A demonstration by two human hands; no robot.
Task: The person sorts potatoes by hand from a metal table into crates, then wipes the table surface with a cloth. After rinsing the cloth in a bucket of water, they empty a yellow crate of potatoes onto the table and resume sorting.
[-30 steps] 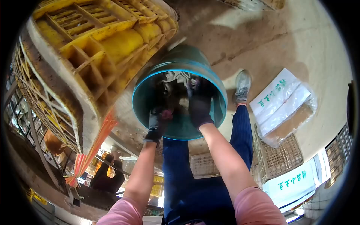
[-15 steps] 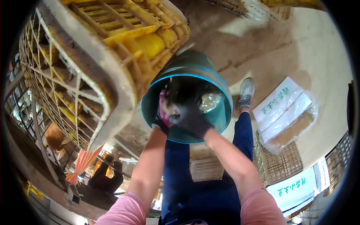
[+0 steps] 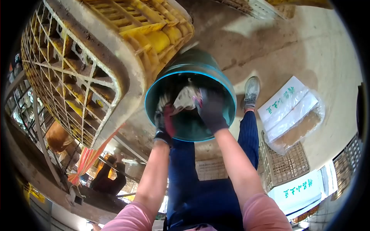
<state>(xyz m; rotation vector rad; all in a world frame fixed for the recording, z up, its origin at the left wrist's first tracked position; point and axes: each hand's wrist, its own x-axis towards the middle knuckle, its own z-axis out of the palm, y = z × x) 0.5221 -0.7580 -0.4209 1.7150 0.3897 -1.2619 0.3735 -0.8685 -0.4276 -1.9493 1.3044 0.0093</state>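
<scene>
A blue-green bucket (image 3: 225,127) with a bright blue rim stands between my legs, its mouth facing me. Both my hands are inside it, in dark gloves. My left hand (image 3: 165,120), its glove dark with a reddish palm, grips the left side of a pale, crumpled, cloth-like piece (image 3: 185,98). On the other side, my right hand (image 3: 212,109) is closed on the same piece, back of the glove towards me. The fingers are partly blurred, and the dark bottom of the bucket is hard to make out.
A large yellow plastic crate (image 3: 154,40) juts in at upper left, close to the bucket. White printed packs in clear plastic (image 3: 287,109) lie on the right, beside a mesh crate (image 3: 289,165). An orange strip bundle (image 3: 86,163) hangs from a metal frame at lower left.
My hands were together lower in the bucket and have moved apart, the pale piece now showing between them. A shiny pale patch on the bucket's right is no longer visible. My view has shifted slightly.
</scene>
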